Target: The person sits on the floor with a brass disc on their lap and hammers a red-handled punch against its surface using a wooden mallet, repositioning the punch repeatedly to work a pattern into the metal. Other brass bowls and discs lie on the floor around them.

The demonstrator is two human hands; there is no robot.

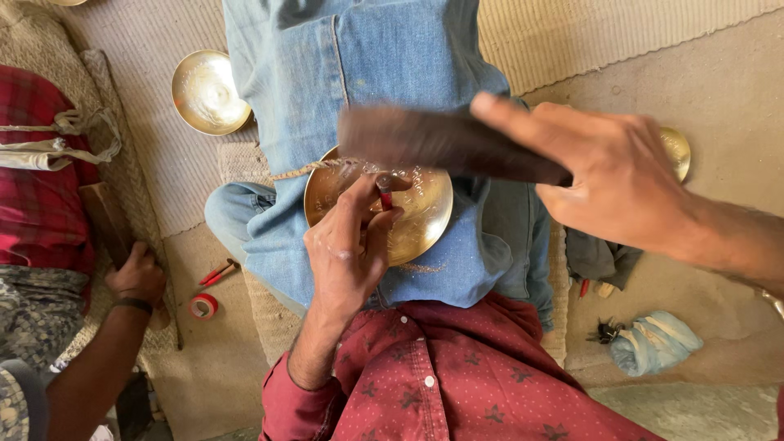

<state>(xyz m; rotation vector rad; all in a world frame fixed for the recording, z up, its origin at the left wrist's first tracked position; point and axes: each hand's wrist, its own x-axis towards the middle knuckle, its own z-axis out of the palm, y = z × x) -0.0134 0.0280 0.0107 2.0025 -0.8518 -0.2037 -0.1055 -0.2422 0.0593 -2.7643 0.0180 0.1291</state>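
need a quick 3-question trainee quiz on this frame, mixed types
1. True or false: the left hand holds a small red-tipped tool against the brass plate on the lap.
2. The right hand grips which? A) red tape roll B) dark wooden block C) cloth bundle
3. Name the round thing lying on the mat at upper left.

Key: 1 true; 2 B; 3 a second brass bowl.
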